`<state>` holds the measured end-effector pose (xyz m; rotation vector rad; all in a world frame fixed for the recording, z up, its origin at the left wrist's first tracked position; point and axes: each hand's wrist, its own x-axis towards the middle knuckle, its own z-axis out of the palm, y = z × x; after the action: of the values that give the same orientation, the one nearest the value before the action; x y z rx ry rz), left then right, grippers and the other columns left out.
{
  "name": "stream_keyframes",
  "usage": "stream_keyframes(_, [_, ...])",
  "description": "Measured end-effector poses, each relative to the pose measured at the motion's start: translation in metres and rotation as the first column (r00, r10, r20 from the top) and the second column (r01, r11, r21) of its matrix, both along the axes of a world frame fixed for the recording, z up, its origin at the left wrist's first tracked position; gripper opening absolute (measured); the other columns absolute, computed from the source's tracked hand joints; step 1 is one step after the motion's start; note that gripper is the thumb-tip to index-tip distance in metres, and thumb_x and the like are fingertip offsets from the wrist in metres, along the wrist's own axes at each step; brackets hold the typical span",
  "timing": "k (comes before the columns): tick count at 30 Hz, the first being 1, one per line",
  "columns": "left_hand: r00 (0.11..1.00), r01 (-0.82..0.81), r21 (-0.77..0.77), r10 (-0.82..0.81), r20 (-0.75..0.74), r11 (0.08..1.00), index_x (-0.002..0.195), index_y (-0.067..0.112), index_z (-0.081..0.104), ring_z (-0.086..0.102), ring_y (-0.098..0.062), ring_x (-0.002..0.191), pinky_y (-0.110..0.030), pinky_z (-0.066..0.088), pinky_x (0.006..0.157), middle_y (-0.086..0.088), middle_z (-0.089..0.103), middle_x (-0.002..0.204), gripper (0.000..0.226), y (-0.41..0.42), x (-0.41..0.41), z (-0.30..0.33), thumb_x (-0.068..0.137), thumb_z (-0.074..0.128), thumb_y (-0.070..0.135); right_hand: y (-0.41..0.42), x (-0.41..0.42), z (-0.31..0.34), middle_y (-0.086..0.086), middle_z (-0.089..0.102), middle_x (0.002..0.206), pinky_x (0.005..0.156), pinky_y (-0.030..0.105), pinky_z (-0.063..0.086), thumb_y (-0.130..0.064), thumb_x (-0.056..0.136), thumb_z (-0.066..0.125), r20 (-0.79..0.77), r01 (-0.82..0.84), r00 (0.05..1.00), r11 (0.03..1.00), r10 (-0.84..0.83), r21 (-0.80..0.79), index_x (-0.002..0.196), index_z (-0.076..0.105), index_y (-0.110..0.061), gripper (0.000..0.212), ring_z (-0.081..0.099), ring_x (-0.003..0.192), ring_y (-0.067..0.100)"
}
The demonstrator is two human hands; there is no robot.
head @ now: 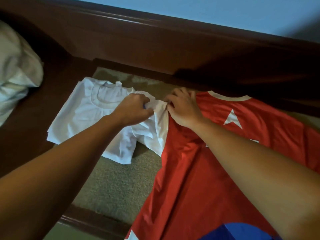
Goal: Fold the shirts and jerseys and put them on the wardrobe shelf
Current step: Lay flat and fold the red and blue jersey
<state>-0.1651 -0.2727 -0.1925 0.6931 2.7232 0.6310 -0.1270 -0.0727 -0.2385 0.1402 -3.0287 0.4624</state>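
Red jersey (216,153) spread over right half of frame, on olive mat (112,184); white collar and white star seen toward upper right, blue patch at bottom edge. White sleeve (155,129) of jersey bunched at centre. Sleeve pinched by left hand (133,109), fingers closed on cloth. Sleeve edge gripped by right hand (183,108), fingers curled, palm pressed on red fabric. White shirt (90,113) laid flat at centre left, partly under sleeve. Pale pillow (15,70) at upper left. Dark wooden frame (155,45) across top.
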Motion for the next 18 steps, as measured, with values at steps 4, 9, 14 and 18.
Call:
stream_keyframes(4, [0.959, -0.184, 0.136, 0.148, 0.242, 0.973, 0.071, 0.007, 0.068, 0.061, -0.018, 0.059, -0.032, 0.049, 0.055, -0.011, 0.065, 0.067, 0.016, -0.014, -0.011, 0.008, 0.082, 0.067, 0.018, -0.002, -0.002, -0.006, -0.006, 0.06, 0.116, 0.093, 0.042, 0.028, -0.027, 0.094, 0.054, -0.023, 0.03, 0.999, 0.998, -0.031, -0.059, 0.107, 0.068, -0.029, 0.019, 0.048, 0.12, 0.021])
stream_keyframes(9, [0.946, -0.181, -0.009, 0.176, 0.273, 0.983, 0.074, 0.018, 0.071, 0.065, -0.009, 0.056, -0.024, 0.047, 0.055, 0.003, 0.07, 0.066, 0.028, -0.032, -0.02, 0.0, 0.086, 0.074, 0.044, -0.014, 0.003, -0.019, -0.001, 0.064, 0.111, 0.09, 0.046, 0.035, -0.025, 0.09, 0.06, -0.099, 0.051, 0.994, 0.998, -0.047, 0.041, 0.11, 0.068, -0.025, 0.022, 0.055, 0.112, 0.027])
stream_keyframes(14, [0.795, -0.231, 0.012, 0.181, 0.579, 0.973, 0.082, 0.012, 0.078, 0.072, -0.02, 0.079, -0.032, 0.053, 0.08, -0.003, 0.077, 0.082, 0.041, -0.031, -0.019, 0.015, 0.077, 0.079, 0.053, -0.021, 0.009, -0.027, 0.001, 0.065, 0.113, 0.09, 0.046, 0.035, -0.025, 0.091, 0.062, -0.139, 0.134, 0.983, 0.985, -0.119, 0.109, 0.11, 0.069, -0.026, 0.02, 0.057, 0.11, 0.03])
stream_keyframes(18, [0.656, -0.258, 0.143, 0.065, 0.752, 0.955, 0.106, 0.014, 0.076, 0.067, -0.029, 0.111, -0.046, 0.045, 0.107, -0.01, 0.073, 0.112, 0.036, -0.041, -0.022, 0.028, 0.074, 0.085, 0.027, -0.025, 0.011, -0.03, 0.003, 0.062, 0.126, 0.095, 0.049, 0.032, -0.027, 0.095, 0.059, -0.091, 0.167, 0.984, 0.97, -0.153, 0.175, 0.12, 0.067, -0.029, 0.026, 0.052, 0.121, 0.031])
